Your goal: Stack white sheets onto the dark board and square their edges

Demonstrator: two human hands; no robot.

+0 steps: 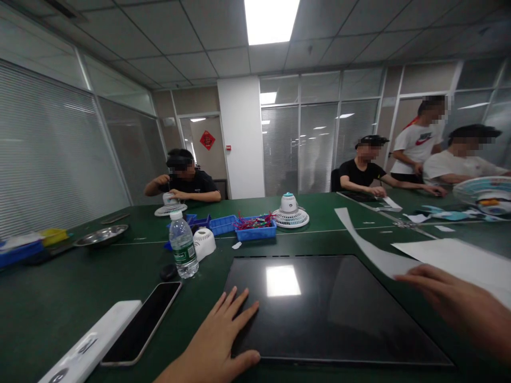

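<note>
A glossy black mat (327,308) lies flat on the green table (80,287) right in front of me. My left hand (219,340) rests open on the mat's near left corner, fingers spread and flat, thumb along the front edge. Off the mat's right edge, my right hand (459,306) lies open on the table, its fingers stretched toward a white sheet of paper (459,258). Neither hand holds anything.
A black phone (143,322) and a white box (90,346) lie at the near left. Further back stand a water bottle (183,247), blue trays (255,226), small white fans (290,211) and a metal dish (101,235). Several other people sit or stand at the far side.
</note>
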